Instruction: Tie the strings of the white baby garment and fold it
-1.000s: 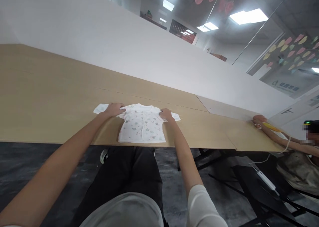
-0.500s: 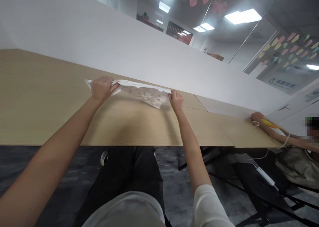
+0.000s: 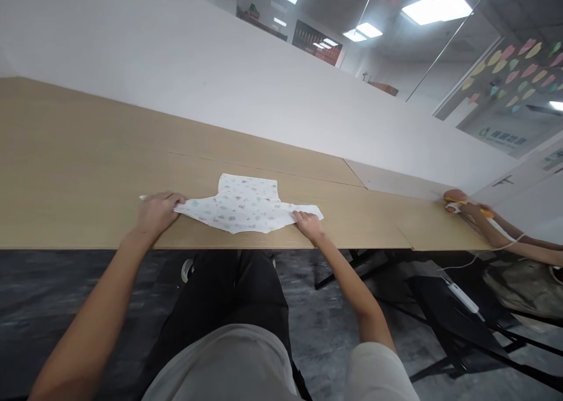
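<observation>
Just below the middle of the frame, a white fabric shirt with small scattered prints lies spread on the light-brown wood-grain table, its straight hem toward the top and its 2 sleeves stretched sideways. The bare left hand, left of centre, is curled around 1 sleeve; the bare right hand, right of centre, pinches the other near its end

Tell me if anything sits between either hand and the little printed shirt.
Nothing visible does: the left hand and right hand are both directly on the printed shirt, one at each sleeve.
</observation>
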A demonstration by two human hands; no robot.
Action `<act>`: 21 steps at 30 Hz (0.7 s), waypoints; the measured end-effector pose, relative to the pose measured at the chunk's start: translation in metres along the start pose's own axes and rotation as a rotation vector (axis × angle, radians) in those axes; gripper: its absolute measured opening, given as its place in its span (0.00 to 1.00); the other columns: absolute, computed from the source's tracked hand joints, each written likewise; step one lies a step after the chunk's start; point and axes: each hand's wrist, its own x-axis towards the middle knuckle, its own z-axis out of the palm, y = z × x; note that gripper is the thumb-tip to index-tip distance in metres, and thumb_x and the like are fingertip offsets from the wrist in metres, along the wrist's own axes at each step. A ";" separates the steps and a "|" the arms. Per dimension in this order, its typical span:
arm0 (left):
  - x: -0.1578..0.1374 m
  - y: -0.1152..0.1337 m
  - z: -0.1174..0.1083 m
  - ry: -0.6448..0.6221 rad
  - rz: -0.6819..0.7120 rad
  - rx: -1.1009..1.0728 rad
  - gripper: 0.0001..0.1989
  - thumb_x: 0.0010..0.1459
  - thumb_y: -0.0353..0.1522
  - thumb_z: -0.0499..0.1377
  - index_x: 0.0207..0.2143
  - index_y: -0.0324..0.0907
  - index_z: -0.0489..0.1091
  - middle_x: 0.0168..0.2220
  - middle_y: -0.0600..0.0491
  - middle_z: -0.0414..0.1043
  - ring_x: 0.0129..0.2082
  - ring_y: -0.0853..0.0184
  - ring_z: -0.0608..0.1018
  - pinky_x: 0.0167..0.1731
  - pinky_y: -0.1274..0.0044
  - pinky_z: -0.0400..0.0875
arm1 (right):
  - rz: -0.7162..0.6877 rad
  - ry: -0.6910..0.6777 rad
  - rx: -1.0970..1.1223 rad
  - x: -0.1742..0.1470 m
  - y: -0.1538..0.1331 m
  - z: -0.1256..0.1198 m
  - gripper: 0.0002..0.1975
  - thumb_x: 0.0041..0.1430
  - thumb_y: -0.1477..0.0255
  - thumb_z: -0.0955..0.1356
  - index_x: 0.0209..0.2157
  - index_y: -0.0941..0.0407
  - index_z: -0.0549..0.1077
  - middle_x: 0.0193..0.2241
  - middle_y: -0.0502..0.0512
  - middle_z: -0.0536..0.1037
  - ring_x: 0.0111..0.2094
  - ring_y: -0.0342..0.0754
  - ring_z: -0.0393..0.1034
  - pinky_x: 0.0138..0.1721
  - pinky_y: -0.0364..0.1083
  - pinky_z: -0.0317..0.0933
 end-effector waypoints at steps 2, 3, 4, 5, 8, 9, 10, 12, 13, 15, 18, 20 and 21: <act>-0.009 -0.003 0.001 0.028 -0.090 0.017 0.19 0.62 0.33 0.49 0.46 0.39 0.76 0.46 0.39 0.78 0.47 0.51 0.76 0.45 0.66 0.67 | 0.211 -0.022 0.078 -0.004 -0.001 0.001 0.21 0.68 0.79 0.58 0.59 0.58 0.71 0.49 0.67 0.80 0.48 0.55 0.75 0.46 0.47 0.65; -0.013 -0.005 0.001 0.048 -0.126 0.024 0.20 0.62 0.33 0.48 0.48 0.38 0.77 0.47 0.38 0.77 0.48 0.49 0.76 0.46 0.64 0.66 | 0.308 -0.031 0.114 -0.005 -0.001 0.001 0.22 0.67 0.80 0.58 0.59 0.58 0.71 0.49 0.67 0.80 0.49 0.55 0.76 0.46 0.47 0.65; -0.017 -0.006 0.001 0.067 -0.159 0.027 0.22 0.62 0.33 0.47 0.49 0.37 0.77 0.48 0.37 0.76 0.49 0.48 0.75 0.47 0.62 0.66 | 0.388 -0.034 0.148 -0.006 0.000 0.001 0.22 0.67 0.79 0.59 0.59 0.58 0.71 0.48 0.67 0.80 0.49 0.56 0.76 0.46 0.47 0.65; -0.020 -0.008 0.002 0.084 -0.190 0.026 0.23 0.62 0.32 0.47 0.51 0.37 0.77 0.49 0.36 0.76 0.50 0.47 0.74 0.48 0.60 0.66 | 0.456 -0.029 0.183 -0.007 0.001 0.002 0.22 0.66 0.79 0.59 0.59 0.58 0.72 0.48 0.67 0.81 0.48 0.56 0.76 0.46 0.47 0.65; -0.026 -0.014 0.006 0.118 -0.254 -0.015 0.24 0.62 0.33 0.47 0.52 0.39 0.78 0.56 0.36 0.72 0.54 0.45 0.71 0.52 0.57 0.65 | 0.618 0.056 0.291 -0.010 0.002 0.004 0.23 0.67 0.77 0.59 0.59 0.58 0.72 0.46 0.67 0.81 0.46 0.56 0.77 0.45 0.48 0.65; -0.027 -0.017 0.008 0.127 -0.263 -0.041 0.24 0.62 0.34 0.47 0.52 0.40 0.78 0.59 0.37 0.69 0.56 0.44 0.70 0.54 0.55 0.64 | 0.663 0.100 0.329 -0.011 0.003 0.006 0.23 0.67 0.76 0.58 0.59 0.59 0.73 0.45 0.67 0.81 0.46 0.56 0.77 0.45 0.48 0.65; -0.027 -0.019 0.009 0.136 -0.265 -0.073 0.24 0.62 0.36 0.48 0.52 0.41 0.78 0.61 0.38 0.67 0.58 0.44 0.69 0.56 0.55 0.63 | 0.705 0.148 0.369 -0.011 0.003 0.007 0.23 0.67 0.76 0.58 0.59 0.59 0.73 0.45 0.67 0.81 0.45 0.56 0.77 0.45 0.48 0.65; -0.025 -0.024 0.013 0.140 -0.256 -0.147 0.24 0.62 0.36 0.48 0.53 0.40 0.78 0.62 0.38 0.67 0.61 0.46 0.67 0.60 0.55 0.61 | 0.773 0.243 0.457 -0.012 0.004 0.009 0.24 0.66 0.77 0.57 0.56 0.60 0.75 0.46 0.67 0.82 0.45 0.56 0.77 0.46 0.48 0.65; -0.024 -0.026 0.014 0.135 -0.256 -0.182 0.25 0.62 0.36 0.48 0.54 0.39 0.77 0.61 0.37 0.68 0.62 0.47 0.67 0.61 0.56 0.61 | 0.791 0.288 0.508 -0.012 0.005 0.010 0.24 0.65 0.77 0.57 0.55 0.61 0.77 0.46 0.67 0.82 0.46 0.56 0.77 0.47 0.47 0.65; -0.022 -0.029 0.014 0.120 -0.255 -0.249 0.28 0.61 0.36 0.48 0.59 0.35 0.73 0.59 0.37 0.71 0.61 0.50 0.69 0.61 0.59 0.62 | 0.804 0.365 0.621 -0.012 0.010 0.014 0.24 0.63 0.76 0.57 0.50 0.62 0.79 0.47 0.67 0.82 0.46 0.55 0.77 0.48 0.47 0.65; -0.023 -0.030 0.010 0.141 -0.287 -0.356 0.30 0.59 0.36 0.49 0.59 0.35 0.71 0.57 0.40 0.74 0.57 0.53 0.73 0.59 0.64 0.66 | 0.805 0.443 0.797 -0.012 0.021 0.024 0.24 0.60 0.74 0.58 0.47 0.64 0.81 0.43 0.66 0.83 0.43 0.55 0.77 0.46 0.47 0.67; -0.026 -0.029 0.005 0.194 -0.349 -0.426 0.28 0.57 0.37 0.50 0.57 0.37 0.74 0.55 0.43 0.76 0.54 0.55 0.75 0.56 0.66 0.69 | 0.810 0.482 0.886 -0.011 0.028 0.032 0.25 0.59 0.71 0.58 0.46 0.66 0.81 0.37 0.65 0.84 0.39 0.55 0.78 0.42 0.47 0.68; -0.028 -0.029 0.003 0.222 -0.387 -0.452 0.28 0.57 0.36 0.50 0.55 0.39 0.75 0.54 0.45 0.77 0.52 0.56 0.76 0.55 0.67 0.70 | 0.807 0.500 0.904 -0.011 0.031 0.036 0.25 0.59 0.70 0.58 0.46 0.66 0.81 0.34 0.65 0.84 0.37 0.56 0.78 0.40 0.47 0.68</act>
